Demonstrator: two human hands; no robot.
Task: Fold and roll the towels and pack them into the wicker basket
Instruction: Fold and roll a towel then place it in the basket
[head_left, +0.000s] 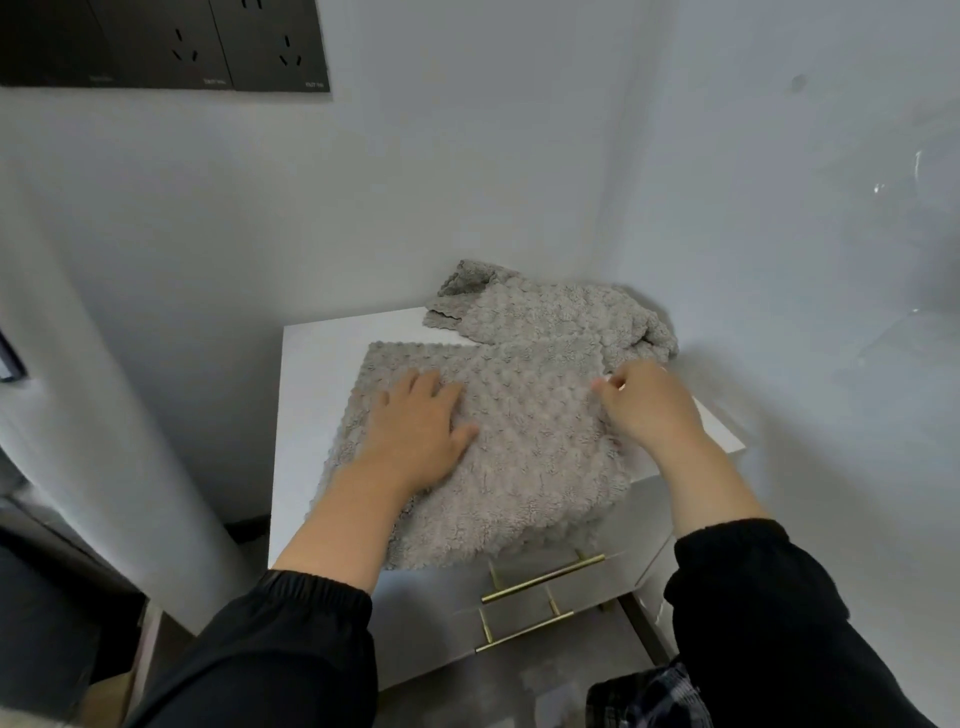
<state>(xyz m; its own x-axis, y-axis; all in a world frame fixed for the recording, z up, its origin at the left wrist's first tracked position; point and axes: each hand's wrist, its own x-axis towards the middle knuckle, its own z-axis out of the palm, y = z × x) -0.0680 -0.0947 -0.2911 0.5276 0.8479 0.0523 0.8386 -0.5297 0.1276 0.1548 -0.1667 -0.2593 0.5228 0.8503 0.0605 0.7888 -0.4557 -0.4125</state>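
Observation:
A fluffy grey towel (524, 441) lies spread flat on top of a small white cabinet (311, 364), its near edge hanging over the front. My left hand (421, 431) rests flat on the towel's left half, fingers straight. My right hand (644, 405) is at the towel's right edge with its fingers curled and pinching the cloth. A second grey towel (550, 312) lies crumpled at the back of the cabinet top, against the wall corner. No wicker basket is in view.
The cabinet stands in a corner between two pale walls. Below its top are drawers with gold bar handles (540, 577). A black socket panel (166, 41) is high on the left wall. A white column (104, 415) stands to the left.

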